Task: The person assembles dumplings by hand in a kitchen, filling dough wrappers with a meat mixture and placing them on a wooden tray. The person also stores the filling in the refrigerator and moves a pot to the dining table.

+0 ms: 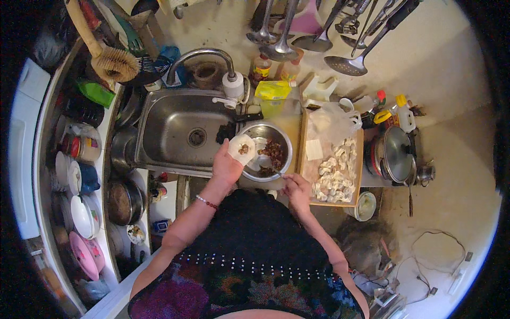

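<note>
On my left hand [226, 165] lies a round dough wrapper [241, 149] with a small heap of brown filling [244, 149] near its middle. My right hand [297, 190] grips the handle of a metal spoon [275, 170], whose bowl end rests in a stainless steel bowl [289, 147] of dark chopped filling [273, 153]. The wrapper is over the bowl's left rim. Right of the bowl, a wooden tray [303, 159] holds many folded dumplings [332, 183], a stack of flat wrappers [314, 149] and a clear plastic bag [332, 121].
A steel sink [171, 131] with a curved faucet [203, 52] is at the left. A knife [250, 117] lies behind the bowl. Ladles [279, 52] hang above. A lidded pan [398, 155] stands right of the tray, and a white tub [365, 206] sits below its corner.
</note>
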A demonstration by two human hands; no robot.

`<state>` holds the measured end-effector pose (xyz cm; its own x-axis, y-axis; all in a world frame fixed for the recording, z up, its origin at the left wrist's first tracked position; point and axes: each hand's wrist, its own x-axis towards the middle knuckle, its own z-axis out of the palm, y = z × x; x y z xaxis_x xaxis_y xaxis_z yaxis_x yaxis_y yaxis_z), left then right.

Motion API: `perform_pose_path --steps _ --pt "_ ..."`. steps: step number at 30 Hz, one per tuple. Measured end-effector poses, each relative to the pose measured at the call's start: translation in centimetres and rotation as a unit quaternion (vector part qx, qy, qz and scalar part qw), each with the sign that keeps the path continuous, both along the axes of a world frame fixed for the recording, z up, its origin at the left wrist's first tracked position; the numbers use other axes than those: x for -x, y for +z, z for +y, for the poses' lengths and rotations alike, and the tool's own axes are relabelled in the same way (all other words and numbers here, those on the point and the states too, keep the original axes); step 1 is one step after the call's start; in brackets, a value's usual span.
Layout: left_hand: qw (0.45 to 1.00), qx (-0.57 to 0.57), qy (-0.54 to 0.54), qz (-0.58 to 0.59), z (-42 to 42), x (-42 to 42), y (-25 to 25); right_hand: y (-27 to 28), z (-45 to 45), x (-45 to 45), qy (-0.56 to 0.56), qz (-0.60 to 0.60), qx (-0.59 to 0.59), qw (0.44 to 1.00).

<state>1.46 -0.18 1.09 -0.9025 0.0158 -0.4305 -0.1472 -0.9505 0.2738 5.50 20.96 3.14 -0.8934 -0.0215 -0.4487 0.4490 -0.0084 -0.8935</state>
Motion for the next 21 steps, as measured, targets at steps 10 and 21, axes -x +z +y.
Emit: perform_pose_path --steps 10,21 --pt "0.986 -0.029 -0.162 0.037 1.1 -1.0 3.9 0.7 -1.8 0.9 0.248 0.204 -0.376 0.869" --pt "0.955 0.053 -0.290 0.030 4.7 -2.3 3.8 1.0 0.6 -0.5 0.050 0.213 -0.061 0.974"
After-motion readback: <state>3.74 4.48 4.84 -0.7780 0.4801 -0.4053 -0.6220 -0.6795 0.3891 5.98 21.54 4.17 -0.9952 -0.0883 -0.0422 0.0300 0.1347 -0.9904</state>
